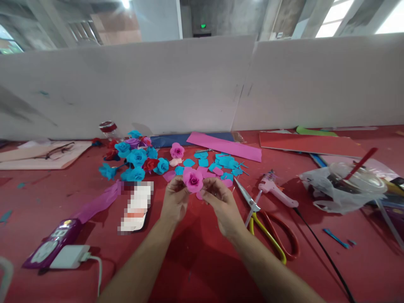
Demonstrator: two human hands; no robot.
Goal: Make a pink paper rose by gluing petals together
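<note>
A pink paper rose (193,180) is held up between my two hands above the red table (195,261). My left hand (175,200) pinches its left edge, and my right hand (221,204) grips the petals on its right. Behind it lie loose blue paper petals (227,160) and pink petals (217,171). Another pink paper rose (177,150) sits just beyond. To the left stands a bunch of blue paper flowers (136,157) mixed with red and purple ones. Scissors (254,206) with red and yellow handles lie right of my right hand, beside a pink glue gun (277,190).
A phone (137,206) lies left of my hands, near a purple power strip (53,244) with a white charger (71,256). A pink paper strip (225,146) lies at the back before a white partition (126,92). A bagged cup (344,185) stands right.
</note>
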